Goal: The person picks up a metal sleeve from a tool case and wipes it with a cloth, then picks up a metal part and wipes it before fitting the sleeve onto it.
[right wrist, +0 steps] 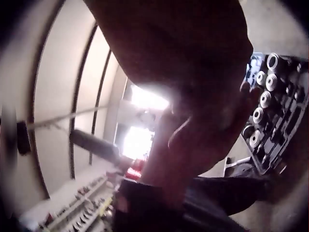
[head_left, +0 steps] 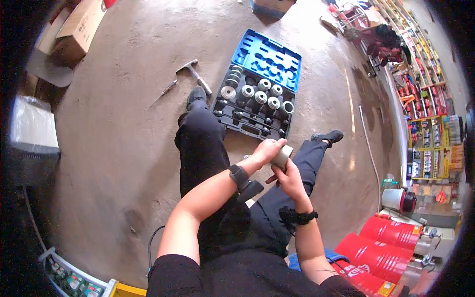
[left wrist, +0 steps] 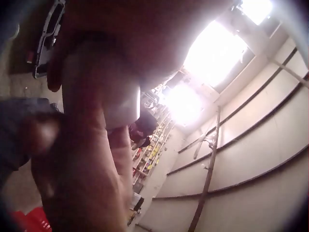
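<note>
A grey metal sleeve (head_left: 282, 156), short and cylindrical, is held between both hands above the lap. My left hand (head_left: 267, 151) grips it from the upper left, thumb along its top edge. The right hand (head_left: 291, 180) holds its lower end, with fingertips at the rim. In the left wrist view the smooth wall of the sleeve (left wrist: 124, 102) shows between the two hands. The right wrist view has the right hand (right wrist: 203, 106) dark in front, hiding the sleeve. Beyond the hands lies an opened tool case (head_left: 241, 129) with a blue lid (head_left: 277, 47) and several stepped metal cups (head_left: 261, 97).
On the floor left of the case lie a T-shaped metal tool (head_left: 199, 79) and a slim pointed tool (head_left: 164, 93). The person's legs (head_left: 203, 143) spread either side of the case. Red drums (head_left: 381, 247) and stocked shelves (head_left: 428, 148) stand at right, a cardboard box (head_left: 81, 29) at far left.
</note>
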The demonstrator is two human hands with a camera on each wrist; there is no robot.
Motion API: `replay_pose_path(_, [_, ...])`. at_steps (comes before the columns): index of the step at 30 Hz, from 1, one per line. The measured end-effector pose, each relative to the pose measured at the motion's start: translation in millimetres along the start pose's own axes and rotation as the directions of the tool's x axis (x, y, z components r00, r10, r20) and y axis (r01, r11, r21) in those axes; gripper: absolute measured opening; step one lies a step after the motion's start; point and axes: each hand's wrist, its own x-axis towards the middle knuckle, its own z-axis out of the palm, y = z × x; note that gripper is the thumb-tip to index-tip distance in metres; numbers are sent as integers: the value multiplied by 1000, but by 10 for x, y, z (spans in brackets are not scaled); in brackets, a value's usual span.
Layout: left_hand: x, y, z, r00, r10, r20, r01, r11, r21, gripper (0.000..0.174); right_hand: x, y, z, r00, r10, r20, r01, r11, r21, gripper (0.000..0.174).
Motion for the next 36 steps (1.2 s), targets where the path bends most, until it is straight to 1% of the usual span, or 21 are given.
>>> replay_pose_path(2, [83, -32, 22, 998, -34, 43, 33, 999, 18, 53, 41, 132, -93, 1000, -23, -12, 23, 999, -32, 27])
replay_pose_path(4, [167, -51, 41, 971, -126, 202, 148, 984, -99, 61, 39, 197, -196, 990, 64, -128, -6, 913, 409, 28])
replay_pose_path(5, [42, 135, -8, 956, -139, 260, 159, 986, -56, 66, 60, 289, -320, 996, 78, -52, -24, 748, 663, 30])
replay_pose_path(6, [-21, 174, -1, 957, -138, 256, 158, 986, -61, 66, 40, 283, -415, 992, 50, 113, -123, 359, 925, 30])
replay_pose_path(7, [-90, 204, 22, 966, 98, 238, -90, 995, -42, 61, 6, 305, -445, 978, -12, 210, -206, 126, 970, 28])
replay_pose_path(8, [-142, 266, 30, 917, 331, 224, -335, 942, -20, 58, -37, 302, -467, 953, -96, 287, -296, -105, 949, 27])
replay_pose_path(9, [-232, 400, -13, 890, 326, 320, -329, 943, -45, 64, -95, 265, -437, 952, -97, 291, -300, -97, 949, 27])
replay_pose_path(11, [-288, 473, 7, 859, 359, 366, -346, 933, -103, 63, -216, 175, -305, 960, -169, 223, -276, -447, 851, 30])
replay_pose_path(13, [-293, 485, 45, 843, 378, 383, -362, 925, -116, 64, -246, 44, -212, 952, -221, 213, -300, -517, 802, 29])
replay_pose_path(15, [-284, 513, 89, 815, 470, 340, -362, 870, -335, 67, -266, -64, -151, 942, -280, 184, -322, -608, 725, 27])
replay_pose_path(16, [-273, 523, 79, 814, 471, 339, -364, 869, -335, 67, -278, -121, -112, 942, -281, 186, -324, -607, 726, 27])
replay_pose_path(18, [-326, 627, 65, 861, 451, 237, -360, 868, -342, 67, -315, -210, -35, 972, -206, 113, -188, -396, 899, 23])
replay_pose_path(19, [-347, 666, 60, 875, 421, 241, -312, 868, -387, 69, -316, -204, -3, 972, -206, 112, -187, -393, 900, 23])
replay_pose_path(20, [-365, 691, 42, 873, 424, 240, -313, 866, -390, 69, -304, -193, 23, 989, -150, 8, -16, -52, 999, 22])
replay_pose_path(21, [-380, 709, 10, 894, 393, 215, -294, 877, -380, 68, -282, -183, 48, 985, -136, -108, 146, 304, 941, 23])
replay_pose_path(22, [-378, 721, -11, 913, 362, 188, -276, 887, -371, 68, -252, -169, 78, 985, -138, -106, 145, 311, 939, 23])
replay_pose_path(24, [-352, 730, -27, 896, 421, 143, -354, 870, -343, 65, -183, -135, 127, 974, -160, -160, 217, 857, 467, 28])
replay_pose_path(27, [-346, 710, -93, 976, 215, 40, -192, 932, -307, 58, -66, -90, 78, 966, -249, -67, 253, 966, 60, 46])
replay_pose_path(30, [-247, 607, -78, 944, 325, 58, -288, 897, -335, 56, 15, -4, -86, 951, -306, -45, 287, 927, -241, 62])
replay_pose_path(31, [-250, 619, -83, 940, 319, 121, -263, 904, -337, 65, 26, -22, -63, 950, -303, -82, 284, 940, -189, 62])
replay_pose_path(36, [-341, 713, -140, 948, 291, 127, -236, 914, -331, 54, 51, -173, 116, 962, -233, -145, 239, 971, 28, 55])
